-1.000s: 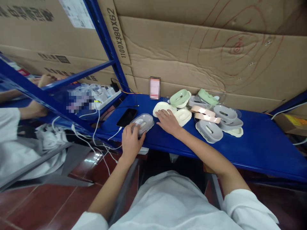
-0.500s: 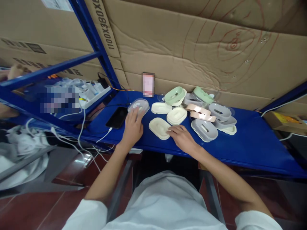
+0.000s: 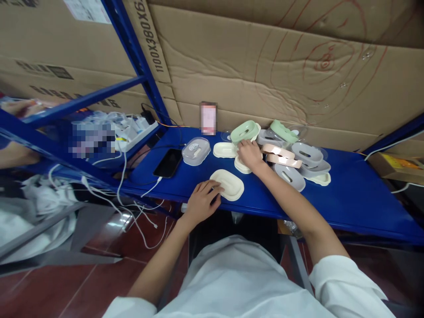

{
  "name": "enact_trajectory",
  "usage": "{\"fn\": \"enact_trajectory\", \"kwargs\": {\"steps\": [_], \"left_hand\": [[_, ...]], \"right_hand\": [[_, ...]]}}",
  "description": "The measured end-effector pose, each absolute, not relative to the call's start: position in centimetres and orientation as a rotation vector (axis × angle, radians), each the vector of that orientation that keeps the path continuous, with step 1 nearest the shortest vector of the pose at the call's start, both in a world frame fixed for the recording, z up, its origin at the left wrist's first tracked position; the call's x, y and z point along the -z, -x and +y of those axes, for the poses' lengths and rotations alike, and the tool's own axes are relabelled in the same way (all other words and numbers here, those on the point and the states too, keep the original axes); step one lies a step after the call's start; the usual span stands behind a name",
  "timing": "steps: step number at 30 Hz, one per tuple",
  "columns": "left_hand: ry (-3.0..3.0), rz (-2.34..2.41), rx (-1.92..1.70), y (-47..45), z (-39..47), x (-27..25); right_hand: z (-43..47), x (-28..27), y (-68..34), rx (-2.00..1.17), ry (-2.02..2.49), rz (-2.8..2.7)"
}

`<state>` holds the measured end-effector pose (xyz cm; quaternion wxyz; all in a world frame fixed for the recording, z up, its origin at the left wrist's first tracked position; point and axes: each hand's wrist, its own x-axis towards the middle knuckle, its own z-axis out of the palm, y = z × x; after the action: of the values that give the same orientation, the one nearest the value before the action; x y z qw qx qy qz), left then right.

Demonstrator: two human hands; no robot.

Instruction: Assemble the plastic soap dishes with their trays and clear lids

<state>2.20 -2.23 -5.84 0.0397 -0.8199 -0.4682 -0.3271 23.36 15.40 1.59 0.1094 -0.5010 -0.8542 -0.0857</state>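
Observation:
My left hand [image 3: 203, 201] is at the near edge of the blue shelf, its bent fingers and thumb on the left rim of a cream oval soap dish base [image 3: 231, 185]. My right hand [image 3: 250, 154] reaches over another cream oval soap dish part [image 3: 242, 166], fingers curled over its far side and partly hidden. Just beyond those fingers is a green soap dish [image 3: 244, 131]. A third cream piece [image 3: 224, 150] lies to the left of my right hand. Farther left sits a soap dish with a clear lid [image 3: 196, 151], touched by neither hand.
Grey soap dishes [image 3: 307, 153], pink bands [image 3: 281, 157] and a green piece [image 3: 284, 131] crowd the right side. A black phone [image 3: 168, 163] with a white cable lies at left. Another phone [image 3: 208, 118] leans on the cardboard. A blue frame post [image 3: 145, 84] rises at left.
My left hand has left the clear-lidded soap dish and come down to the cream base. My right hand has moved from that base up to the cream part behind it.

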Motion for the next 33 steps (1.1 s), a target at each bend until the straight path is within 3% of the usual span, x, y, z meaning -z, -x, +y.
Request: {"fn": "enact_trajectory", "kwargs": {"steps": [10, 16, 20, 26, 33], "left_hand": [[2.536, -1.464, 1.044, -2.2, -2.1, 7.0], [2.554, -1.442, 1.144, -1.9, -2.1, 6.7], [2.571, -1.441, 1.175, -1.5, -2.1, 6.8], [2.432, -1.516, 1.185, -1.9, -2.1, 6.8], [2.323, -1.511, 1.174, -2.5, -2.2, 6.6]], "right_hand": [[16.3, -5.0, -27.0, -0.096, 1.335, -2.228], [9.2, -4.3, -28.4, -0.611, 1.058, -1.768], [3.1, -2.0, -30.0, -0.781, 1.079, -1.450], [-1.5, 2.7, -33.0, -0.707, 1.241, -1.257], [-1.0, 2.9, -33.3, -0.138, 1.482, -1.606]]}}
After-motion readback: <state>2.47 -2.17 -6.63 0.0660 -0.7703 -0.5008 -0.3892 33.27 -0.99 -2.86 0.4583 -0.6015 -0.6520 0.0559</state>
